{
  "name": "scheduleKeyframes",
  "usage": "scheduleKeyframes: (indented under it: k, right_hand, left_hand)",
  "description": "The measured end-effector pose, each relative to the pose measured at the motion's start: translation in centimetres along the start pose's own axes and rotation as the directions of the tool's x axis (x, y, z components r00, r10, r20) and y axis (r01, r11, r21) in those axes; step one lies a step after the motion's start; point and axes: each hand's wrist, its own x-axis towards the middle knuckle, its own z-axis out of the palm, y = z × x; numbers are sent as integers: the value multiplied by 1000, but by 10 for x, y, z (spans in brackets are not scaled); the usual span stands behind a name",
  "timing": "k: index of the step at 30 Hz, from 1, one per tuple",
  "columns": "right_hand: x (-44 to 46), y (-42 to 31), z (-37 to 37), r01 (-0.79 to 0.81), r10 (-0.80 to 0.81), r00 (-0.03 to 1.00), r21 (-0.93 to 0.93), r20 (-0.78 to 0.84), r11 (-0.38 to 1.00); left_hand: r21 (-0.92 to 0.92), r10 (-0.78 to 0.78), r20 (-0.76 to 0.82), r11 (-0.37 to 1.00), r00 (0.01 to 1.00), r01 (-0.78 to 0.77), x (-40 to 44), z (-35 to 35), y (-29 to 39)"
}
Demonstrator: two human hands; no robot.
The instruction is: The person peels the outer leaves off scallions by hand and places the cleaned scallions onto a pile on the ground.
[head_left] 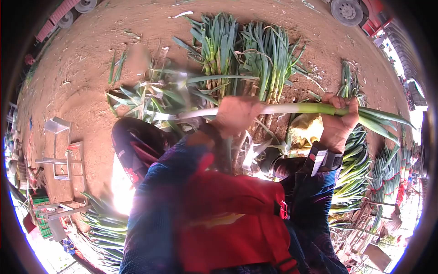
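A long green onion (292, 108) lies sideways across my front, white shank to the left and green leaves to the right. My right hand (338, 119) is closed round its green part, fingers curled over the top. My left hand (239, 115), smeared by motion, is closed round the white shank. Left of that hand the shank's end is blurred among loose leaves (159, 98). Just beyond my hands lie two piles of green onions, a left pile (216, 45) and a right pile (269, 55), leaves pointing away from me.
More green onions (351, 178) are heaped along my right side, and another heap (107, 230) lies at lower left. A metal frame stool (57, 162) stands on the brown dirt ground (86, 86) at left. Vehicle wheels show at the top, one a grey wheel (346, 11).
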Motion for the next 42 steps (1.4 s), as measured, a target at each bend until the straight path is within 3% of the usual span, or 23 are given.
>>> scheduleKeyframes:
  k: [1, 2, 3, 4, 5, 8, 11, 12, 15, 16, 19, 22, 25, 27, 31, 32, 35, 39, 42]
  right_hand:
    - [-1, 1, 2, 9, -9, 1000, -3, -22, 1000]
    - [1, -2, -2, -18, 18, 999, 14, 35, 1000]
    - [5, -7, -8, -45, 42, 995, 31, 93, 999]
    - [7, -11, -12, -70, 62, 986, 45, 152, 997]
    - [7, -12, -12, -67, 60, 985, 36, 163, 997]
    - [8, -11, -12, -78, 71, 976, 29, 205, 997]
    - [6, -4, -13, -124, 100, 956, 70, 276, 990]
    - [4, -2, -10, -136, 103, 947, 90, 304, 987]
    - [1, 0, -3, -139, 90, 933, 118, 347, 983]
    - [1, -1, -3, -122, 75, 934, 112, 349, 986]
    - [0, -1, 0, -95, 53, 930, 100, 364, 990]
    - [0, 2, 2, -87, 48, 929, 90, 368, 992]
    - [0, 6, 4, -87, 56, 935, 75, 351, 993]
    - [1, 5, 4, -93, 66, 939, 62, 338, 994]
    - [8, 0, 1, -121, 102, 937, 36, 335, 992]
    - [10, -1, -1, -129, 112, 935, 29, 338, 991]
    - [18, -5, -8, -123, 115, 954, 14, 278, 992]
    - [33, -15, -27, -187, 169, 956, 54, 241, 981]
    - [43, -28, -45, -177, 161, 969, 74, 186, 981]
  left_hand:
    - [-19, 4, -18, 1000, 1000, -4, -2, -6, -6]
    - [156, 8, 21, 988, 1000, -11, -10, -6, -19]
    - [-116, -154, 47, 981, 987, 158, -17, -7, -38]
    - [-372, -296, 115, 872, 948, 317, -24, -7, -59]
    - [-587, -407, 220, 671, 887, 454, -29, -8, -71]
    - [-689, -576, 293, 426, 763, 586, -15, -56, -54]
    - [-525, -246, 553, 640, 796, 562, -8, -71, -37]
    - [-380, -287, 650, 680, 704, 627, -7, -71, -31]
    - [-444, -297, 591, 657, 750, 609, -10, -47, -38]
    - [-562, -323, 506, 580, 800, 589, -13, -44, -34]
    - [-673, -315, 454, 492, 833, 553, -14, -41, -32]
    - [-624, -169, 188, 740, 968, 250, -16, -25, -36]
    - [-707, -429, 353, 460, 832, 537, -18, -25, -34]
    - [-778, -509, 380, 276, 773, 564, -23, -22, -39]
    - [-895, -648, 330, 16, 687, 446, -29, -31, -49]
    - [-911, -712, 362, -134, 601, 390, -30, -34, -47]
    - [-902, -728, 427, -304, 537, 305, -37, -42, -68]
    - [-948, -776, 313, -223, 548, 226, -68, -51, -133]
    - [-947, -815, 18, 173, 580, 272, -87, -86, -173]
